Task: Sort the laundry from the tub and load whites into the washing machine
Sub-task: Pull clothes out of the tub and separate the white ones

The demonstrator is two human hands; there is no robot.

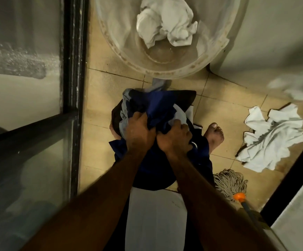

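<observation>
Both my hands grip one bundle of dark clothes [158, 105], navy, black and grey, held above the tiled floor. My left hand [138, 131] clutches its left side and my right hand [174, 138] clutches the right side, fingers curled into the cloth. Ahead stands the round pale tub [121, 51] with a crumpled white garment [167, 20] lying inside it. Another white garment [272, 136] lies spread on the floor to the right. The grey side of what may be the washing machine [266, 33] rises at the upper right.
A dark-framed glass door [71, 69] lines the left. A mop head [228, 183] with an orange collar lies on the floor at the lower right. My bare foot [214, 134] stands beside the bundle. A blurred white cloth [297, 86] shows at the right edge.
</observation>
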